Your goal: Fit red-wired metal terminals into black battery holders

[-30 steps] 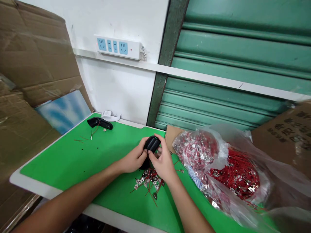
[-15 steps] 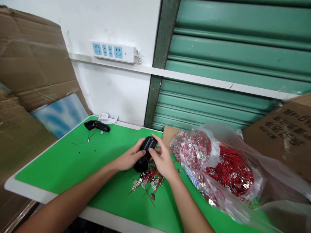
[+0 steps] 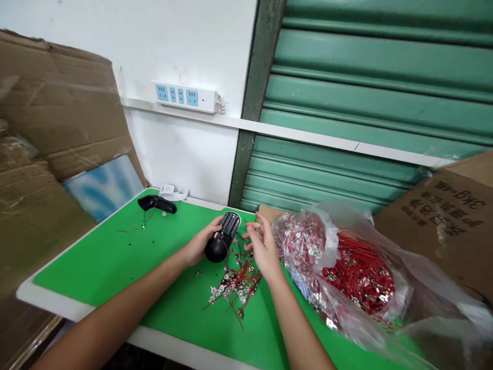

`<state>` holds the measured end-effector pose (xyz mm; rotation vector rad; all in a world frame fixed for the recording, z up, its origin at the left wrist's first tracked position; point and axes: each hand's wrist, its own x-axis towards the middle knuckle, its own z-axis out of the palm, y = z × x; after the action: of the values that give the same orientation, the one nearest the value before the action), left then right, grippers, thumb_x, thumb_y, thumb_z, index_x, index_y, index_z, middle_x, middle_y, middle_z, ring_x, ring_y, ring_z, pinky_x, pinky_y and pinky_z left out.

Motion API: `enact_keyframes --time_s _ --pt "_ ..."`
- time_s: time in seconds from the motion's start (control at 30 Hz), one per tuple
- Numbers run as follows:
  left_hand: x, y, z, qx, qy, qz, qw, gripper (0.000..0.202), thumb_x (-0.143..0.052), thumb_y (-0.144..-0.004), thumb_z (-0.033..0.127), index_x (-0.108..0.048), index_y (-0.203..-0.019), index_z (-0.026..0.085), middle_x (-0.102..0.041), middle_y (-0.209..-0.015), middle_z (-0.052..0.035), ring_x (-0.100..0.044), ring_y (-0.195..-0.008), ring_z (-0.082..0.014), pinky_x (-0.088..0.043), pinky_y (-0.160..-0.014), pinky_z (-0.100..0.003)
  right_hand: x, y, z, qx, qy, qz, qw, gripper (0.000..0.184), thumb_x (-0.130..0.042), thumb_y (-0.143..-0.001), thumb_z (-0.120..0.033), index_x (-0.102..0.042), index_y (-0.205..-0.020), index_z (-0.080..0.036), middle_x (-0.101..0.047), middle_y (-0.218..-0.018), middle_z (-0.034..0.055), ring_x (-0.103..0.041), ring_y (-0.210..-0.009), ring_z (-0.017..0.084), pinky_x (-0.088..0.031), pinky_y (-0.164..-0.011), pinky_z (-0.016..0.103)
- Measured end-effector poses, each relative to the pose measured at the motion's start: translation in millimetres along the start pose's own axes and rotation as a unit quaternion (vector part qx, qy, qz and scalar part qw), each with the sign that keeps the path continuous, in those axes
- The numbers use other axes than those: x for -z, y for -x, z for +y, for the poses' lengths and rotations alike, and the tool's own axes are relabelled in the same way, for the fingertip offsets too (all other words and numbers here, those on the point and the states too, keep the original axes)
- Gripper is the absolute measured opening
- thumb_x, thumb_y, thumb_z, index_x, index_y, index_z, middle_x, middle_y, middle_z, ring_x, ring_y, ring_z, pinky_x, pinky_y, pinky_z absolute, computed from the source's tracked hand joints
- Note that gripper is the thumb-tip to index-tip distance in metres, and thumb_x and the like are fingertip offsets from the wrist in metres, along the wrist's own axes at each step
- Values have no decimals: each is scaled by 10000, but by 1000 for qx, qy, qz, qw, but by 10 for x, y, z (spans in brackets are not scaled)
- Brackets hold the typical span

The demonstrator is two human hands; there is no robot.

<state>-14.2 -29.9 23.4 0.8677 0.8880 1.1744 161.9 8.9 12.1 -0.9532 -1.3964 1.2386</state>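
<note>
My left hand (image 3: 198, 244) grips a black plastic housing (image 3: 221, 237), a rounded body with a ribbed end, held just above the green table mat (image 3: 115, 257). A thin red wire runs along its side. My right hand (image 3: 262, 245) hovers beside the housing, fingers slightly spread and nothing visible in them. Below both hands lies a loose heap of red wires with metal terminals (image 3: 233, 285).
A second black housing (image 3: 157, 204) with a red wire lies at the mat's far left corner. A clear plastic bag (image 3: 346, 267) stuffed with red wires fills the right side. Cardboard boxes (image 3: 447, 216) stand right and left. A power strip (image 3: 185, 96) is on the wall.
My right hand has come off the black housing and opened. My left hand has turned the housing so its ribbed end points up and away.
</note>
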Motion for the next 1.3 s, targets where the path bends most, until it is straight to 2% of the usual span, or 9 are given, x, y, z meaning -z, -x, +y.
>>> enact_keyframes --time_s 0.1,0.17,0.27,0.37,0.47,0.63,0.87,1.07,1.3 --pt "12 -28 47 -15 18 22 999 668 -541 -805 361 -436 -1433 159 -708 -1190 -115 -723 -894 -239 -539 -655 -281 32 -19 -18 17 45 11 999 632 -575 -852 -542 -482 -1355 -170 -624 -1070 94 -668 -781 180 -503 -500 240" --pt "30 -65 54 -20 30 46 998 627 -536 -799 314 -461 -1400 150 -732 -1090 -104 -726 -836 -225 -543 -629 -274 69 -23 -28 54 114 8 992 494 -560 -866 -479 -568 -1245 -161 -654 -993 77 -641 -712 165 -493 -535 253" --pt "78 -138 48 -33 52 96 993 485 -549 -825 279 -520 -1292 153 -740 -953 -77 -722 -740 -194 -534 -572 -247 154 -25 -42 115 263 -1 958 225 -531 -878 -336 -670 -948 -174 -676 -825 48 -592 -638 153 -452 -593 262" --pt "139 -220 43 -51 71 133 987 367 -573 -860 298 -551 -1192 143 -722 -834 -51 -706 -658 -173 -521 -528 -228 232 -24 -44 119 373 -34 920 168 -522 -863 -229 -665 -783 -192 -674 -745 34 -593 -650 164 -407 -615 260" --pt "187 -295 45 -63 83 156 982 331 -545 -898 317 -542 -1170 127 -703 -778 -34 -694 -621 -161 -516 -507 -221 249 -16 -30 104 434 -58 893 142 -556 -857 -188 -679 -787 -193 -680 -775 35 -601 -686 170 -394 -647 264" --pt "218 -343 50 -62 92 161 981 361 -431 -955 345 -532 -1199 99 -705 -764 -64 -673 -571 -160 -529 -499 -237 183 16 -3 113 490 -43 863 125 -575 -873 -161 -690 -835 -192 -678 -839 45 -609 -757 181 -390 -688 274" --pt "212 -315 7 -93 82 157 980 381 -550 -897 350 -582 -1187 105 -744 -891 -96 -714 -655 -188 -527 -494 -234 63 80 -51 112 488 -77 862 111 -626 -911 -266 -696 -864 -194 -683 -884 52 -624 -819 201 -387 -713 289" --pt "258 -386 23 -50 97 174 979 511 -368 -987 366 -577 -1298 18 -749 -810 -133 -641 -495 -165 -498 -475 -253 1 124 -139 99 480 -95 867 114 -614 -924 -228 -689 -850 -186 -667 -874 40 -599 -857 191 -350 -734 290" --pt "219 -374 131 -49 124 171 976 518 -293 -1013 339 -541 -1374 60 -758 -909 -132 -729 -698 -192 -579 -585 -269 13 128 -141 86 475 -95 870 124 -588 -936 -215 -685 -864 -184 -666 -881 41 -589 -867 186 -331 -743 285"
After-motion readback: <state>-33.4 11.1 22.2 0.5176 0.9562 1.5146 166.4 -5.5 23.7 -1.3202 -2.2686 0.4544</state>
